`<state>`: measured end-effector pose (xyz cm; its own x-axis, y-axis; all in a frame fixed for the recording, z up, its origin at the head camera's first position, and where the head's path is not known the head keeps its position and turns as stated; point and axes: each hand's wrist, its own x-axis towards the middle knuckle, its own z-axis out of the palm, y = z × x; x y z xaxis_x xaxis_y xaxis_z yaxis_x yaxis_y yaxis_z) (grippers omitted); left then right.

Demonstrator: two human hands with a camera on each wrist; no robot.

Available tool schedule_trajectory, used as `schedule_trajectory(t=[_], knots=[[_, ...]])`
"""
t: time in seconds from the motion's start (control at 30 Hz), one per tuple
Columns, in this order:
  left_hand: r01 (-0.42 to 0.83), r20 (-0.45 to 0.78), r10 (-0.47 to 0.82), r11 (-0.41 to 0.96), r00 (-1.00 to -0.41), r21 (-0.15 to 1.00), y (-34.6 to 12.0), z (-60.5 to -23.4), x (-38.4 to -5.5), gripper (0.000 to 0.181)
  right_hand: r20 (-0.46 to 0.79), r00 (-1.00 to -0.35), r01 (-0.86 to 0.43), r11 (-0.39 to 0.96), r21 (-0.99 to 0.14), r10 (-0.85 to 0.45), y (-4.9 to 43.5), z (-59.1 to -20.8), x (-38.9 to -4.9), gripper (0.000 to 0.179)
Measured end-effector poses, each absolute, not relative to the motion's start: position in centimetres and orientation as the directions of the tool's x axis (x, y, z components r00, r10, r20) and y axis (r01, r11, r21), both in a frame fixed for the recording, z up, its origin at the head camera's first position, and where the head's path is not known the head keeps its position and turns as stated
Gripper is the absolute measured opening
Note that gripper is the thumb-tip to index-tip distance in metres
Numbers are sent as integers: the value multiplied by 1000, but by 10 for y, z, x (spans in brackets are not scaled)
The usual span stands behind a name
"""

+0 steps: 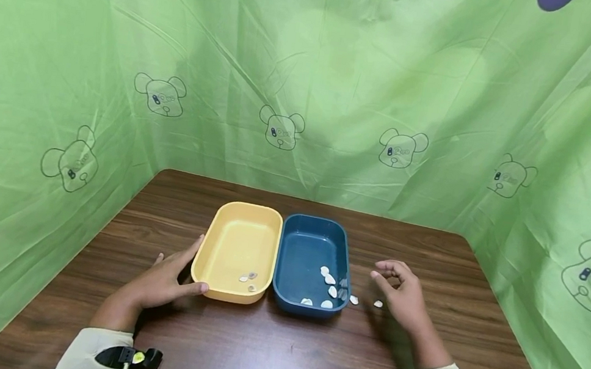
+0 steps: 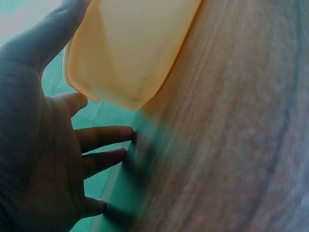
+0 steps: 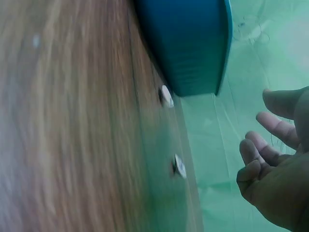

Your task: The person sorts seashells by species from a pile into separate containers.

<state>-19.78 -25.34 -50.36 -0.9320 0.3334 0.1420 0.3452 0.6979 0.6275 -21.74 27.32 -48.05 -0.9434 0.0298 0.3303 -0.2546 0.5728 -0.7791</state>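
A yellow rectangular tub [image 1: 241, 207] and a dark blue tub [image 1: 315, 221] stand side by side on the table. My left hand [image 1: 164, 282] rests against the yellow tub's left side, thumb at the near rim, its other fingers spread. Three small pale shells [image 1: 252, 288] lie inside that tub. Several white shells [image 1: 333, 291] lie in the blue tub, mostly toward its near right corner. Two more sit on the wood right of it: one shell [image 1: 354, 300] close to the wall, another shell [image 1: 378, 304] farther out. Above them my right hand [image 1: 405, 296] hovers with relaxed fingers, holding nothing.
The dark wood-grain table [image 1: 274, 354] carries both tubs. Green fabric [image 1: 341, 172] printed with bear heads hangs behind the table and along both sides. In the right wrist view the blue tub's outer wall [image 3: 186, 48] rises beside the nearer loose shell [image 3: 166, 96].
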Motion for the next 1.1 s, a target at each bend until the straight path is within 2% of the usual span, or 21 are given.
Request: schedule_trajectory(t=[0.23, 0.5, 0.8, 0.9, 1.1], knots=[[314, 96, 325, 728, -941, 610, -253, -504, -200, 111, 248, -969, -208, 567, -797, -7, 291, -488, -221, 24], [316, 100, 324, 731, -941, 605, -254, -504, -200, 113, 160, -987, -141, 544, -827, -13, 305, -496, -224, 32], [338, 136, 328, 703, -935, 625, -253, -505, -198, 112, 27, -983, -105, 437, -894, -179, 328, -506, -224, 44], [348, 152, 329, 690, -932, 634, -252, -505, -198, 111, 15, -976, -113, 442, -890, -219, 332, -508, -224, 45], [314, 97, 326, 721, -940, 618, -253, -502, -199, 113, 36, -970, -156, 500, -852, -242, 336, -512, -227, 42]])
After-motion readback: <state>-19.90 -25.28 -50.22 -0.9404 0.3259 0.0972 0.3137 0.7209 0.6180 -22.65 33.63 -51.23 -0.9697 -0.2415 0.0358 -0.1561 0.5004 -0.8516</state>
